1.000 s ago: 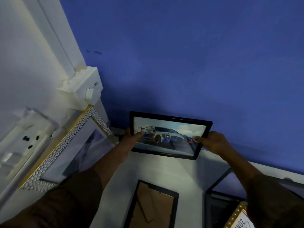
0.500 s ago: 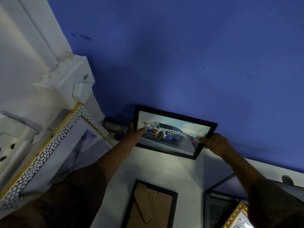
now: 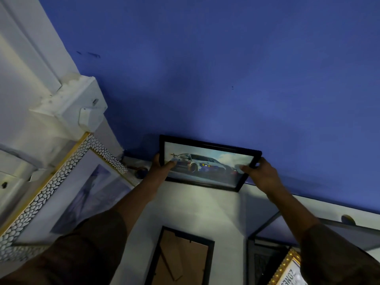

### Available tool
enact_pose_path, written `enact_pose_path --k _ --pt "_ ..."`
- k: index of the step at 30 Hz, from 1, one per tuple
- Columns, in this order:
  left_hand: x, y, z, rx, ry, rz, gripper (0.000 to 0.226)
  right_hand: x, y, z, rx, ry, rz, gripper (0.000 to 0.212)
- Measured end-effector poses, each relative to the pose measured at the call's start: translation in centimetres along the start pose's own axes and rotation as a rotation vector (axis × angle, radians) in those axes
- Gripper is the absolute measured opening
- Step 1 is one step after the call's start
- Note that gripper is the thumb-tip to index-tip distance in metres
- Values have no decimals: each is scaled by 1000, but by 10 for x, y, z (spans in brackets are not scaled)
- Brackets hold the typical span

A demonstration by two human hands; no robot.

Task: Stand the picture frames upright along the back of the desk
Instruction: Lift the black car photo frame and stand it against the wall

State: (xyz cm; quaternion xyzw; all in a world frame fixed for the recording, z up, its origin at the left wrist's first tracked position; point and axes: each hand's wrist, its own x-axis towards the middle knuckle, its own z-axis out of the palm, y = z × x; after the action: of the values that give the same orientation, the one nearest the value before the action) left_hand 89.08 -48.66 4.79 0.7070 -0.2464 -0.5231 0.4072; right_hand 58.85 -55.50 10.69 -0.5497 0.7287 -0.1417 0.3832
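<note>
Blue wall [image 3: 226, 68] backs desk [image 3: 197, 210]; both hands, left [image 3: 159, 168] and right [image 3: 260, 173], grip car frame [image 3: 207, 163] ends, thumbs on glass, steadying its lean.

Car picture frame [image 3: 207, 164]: thin black moulding, smooth, glazing glossy with faint glare. Face-down frame [image 3: 181, 258]: brown matt backing, looks like cardboard or fibreboard (cannot tell which). Large frame [image 3: 51, 194]: white pebbled border, rough-textured, shiny gold edging. Beaded frame [image 3: 284, 268]: gilt, glossy. Wall [image 3: 226, 68]: matt blue paint. Surface [image 3: 197, 210]: white, smooth, matt. Sleeves [image 3: 82, 254]: dark cloth.
</note>
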Motion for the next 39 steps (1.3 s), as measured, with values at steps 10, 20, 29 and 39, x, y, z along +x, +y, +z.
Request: enact_pose_path --k 10,20,29,39 --pt "-1 4 8 7 -24 6 72 1 2 0 -35 -4 33 56" --pt "-12 0 3 63 34 -58 77 -7 6 4 -71 -2 83 58" --pt "-44 -18 -7 -42 -2 -86 88 -40 -3 13 -96 222 -112 79" --pt "-182 -111 -47 -405 219 -231 75 -111 -52 90 -148 -123 -569 66"
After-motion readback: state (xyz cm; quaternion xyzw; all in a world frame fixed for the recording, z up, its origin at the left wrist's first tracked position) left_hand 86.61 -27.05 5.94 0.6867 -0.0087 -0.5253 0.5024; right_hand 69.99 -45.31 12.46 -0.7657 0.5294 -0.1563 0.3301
